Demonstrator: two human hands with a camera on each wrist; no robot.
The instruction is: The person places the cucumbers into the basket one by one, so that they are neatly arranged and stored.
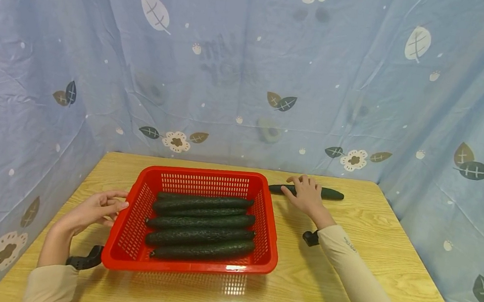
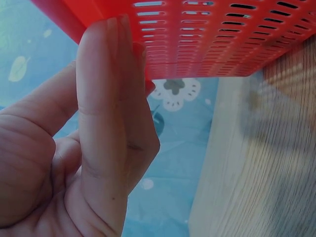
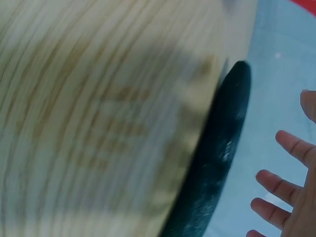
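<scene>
A red plastic basket (image 1: 189,269) with slotted walls holds several long dark green cucumbers (image 1: 201,236), lying side by side. My left hand (image 1: 98,210) is at the basket's left side, its fingertips right at the rim. Seen from the left wrist, those fingers (image 2: 98,98) extend up to the red edge. Right of the basket, another cucumber (image 1: 332,194) lies on the table near its back edge. My right hand (image 1: 306,194) is over the middle of that cucumber, fingers spread apart. In the right wrist view the fingers (image 3: 276,185) stand off from the cucumber (image 3: 212,158).
The wooden table (image 1: 373,255) has a pale, shiny grain. A blue patterned cloth (image 1: 242,71) hangs behind it and along both sides. Black wrist camera mounts (image 1: 311,237) stick out from both forearms.
</scene>
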